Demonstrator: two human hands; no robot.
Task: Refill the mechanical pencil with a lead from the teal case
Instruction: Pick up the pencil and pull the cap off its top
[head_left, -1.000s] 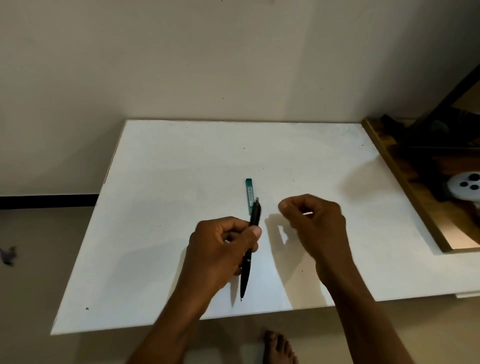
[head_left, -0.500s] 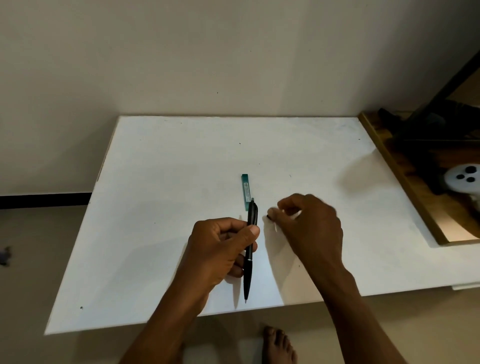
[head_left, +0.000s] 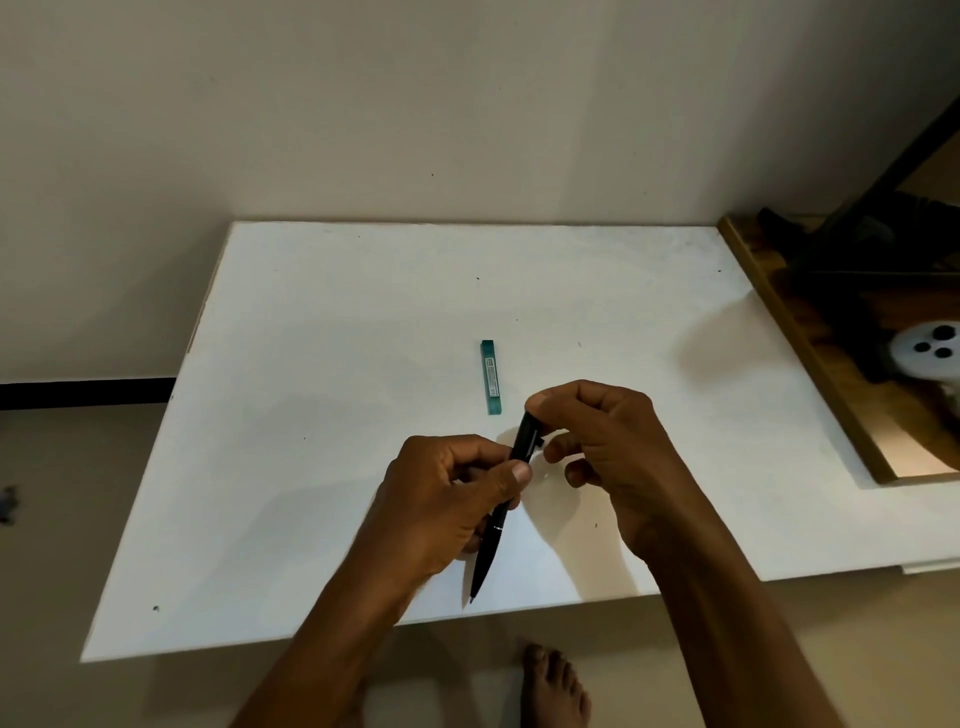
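Right hand (head_left: 597, 447) has moved in from beside the mechanical pencil (head_left: 501, 506) onto its top end.
Right grip pinches the pencil's cap end, left hand (head_left: 447, 499) grip closed around mid-barrel, tip angled toward lower frame over white bench (head_left: 311, 415). Teal case (head_left: 490, 376) lies flat at frame centre, just above the hands, untouched.

pencil (head_left: 496, 512) middle hidden by left fingers (head_left: 511, 475) — lead too small to tell

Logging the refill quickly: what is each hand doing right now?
Left hand: closed around the pencil barrel.
Right hand: fingertips pinching the pencil's top end.
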